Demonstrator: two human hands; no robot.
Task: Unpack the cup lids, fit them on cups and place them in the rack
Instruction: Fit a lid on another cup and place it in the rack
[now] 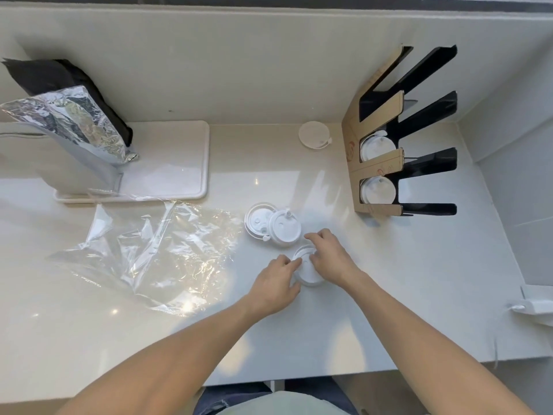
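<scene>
Lid under my fingers: white cup lid [308,269] sits on a cup near the middle of the counter, directly between my two hands
Cup beneath: almost wholly covered by the lid and my hands, only its near edge shows
Left hand: my left hand [276,284] comes in from the near left, fingers curled in on the lid's left rim, thumb against its near edge
Right hand: my right hand [329,259] lies over the lid's right and far side, fingers bent and pressing on its top, one fingertip reaching out to the far left
Grip: both sets of fingers narrow, closed on the lid; how tightly, I cannot tell
Loose lids: two white lids [272,224] overlap each other just beyond my fingers, to the far left of them, not touched
Single lid: one more lid [314,135] lies farther away by the back wall, well apart from my hands
Rack: cardboard and black rack [377,163] stands at the far right, with two lidded cups [377,148] in its nearer slots
Wrapper: clear plastic bag [155,253] lies crumpled and flat to the left of my left hand
Foil bag: silver pouch [71,127] stands on a white tray [185,163] at the far left
</scene>
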